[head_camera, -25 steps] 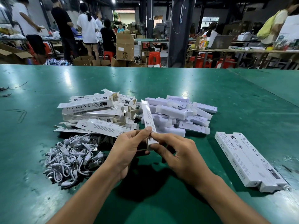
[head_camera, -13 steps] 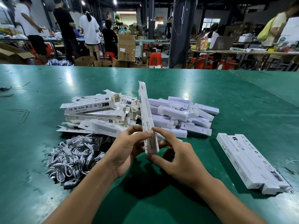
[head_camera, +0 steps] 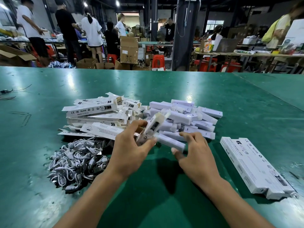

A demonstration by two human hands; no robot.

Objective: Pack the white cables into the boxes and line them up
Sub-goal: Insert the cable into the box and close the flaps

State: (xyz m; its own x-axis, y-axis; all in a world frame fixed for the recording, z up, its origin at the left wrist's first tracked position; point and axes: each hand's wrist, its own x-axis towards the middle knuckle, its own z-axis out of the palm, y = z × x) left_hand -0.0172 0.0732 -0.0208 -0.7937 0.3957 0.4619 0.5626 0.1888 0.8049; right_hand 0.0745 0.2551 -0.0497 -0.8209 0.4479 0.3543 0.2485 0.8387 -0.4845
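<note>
My left hand [head_camera: 131, 145] grips a long white box [head_camera: 153, 126], tilted so that its open end points up and to the right. My right hand [head_camera: 194, 153] closes on a white bar [head_camera: 171, 142] at the near edge of the heap of white bars [head_camera: 197, 117], thumb under its near end and fingers over the top. A tangle of white cables [head_camera: 77, 160] lies left of my left wrist. Behind it sits a pile of empty white boxes [head_camera: 95, 116]. Closed boxes [head_camera: 251, 165] lie side by side in a row at the right.
Everything rests on a wide green table [head_camera: 164, 203]. A thin wire [head_camera: 9, 92] lies at its far left edge. Beyond the table stand several people, cardboard cartons [head_camera: 129, 50], red stools [head_camera: 158, 60] and a dark pillar [head_camera: 184, 33].
Both hands held the box upright before. Now the left hand alone holds it, tilted to the right, and the right hand has let go and moved right onto a white bar.
</note>
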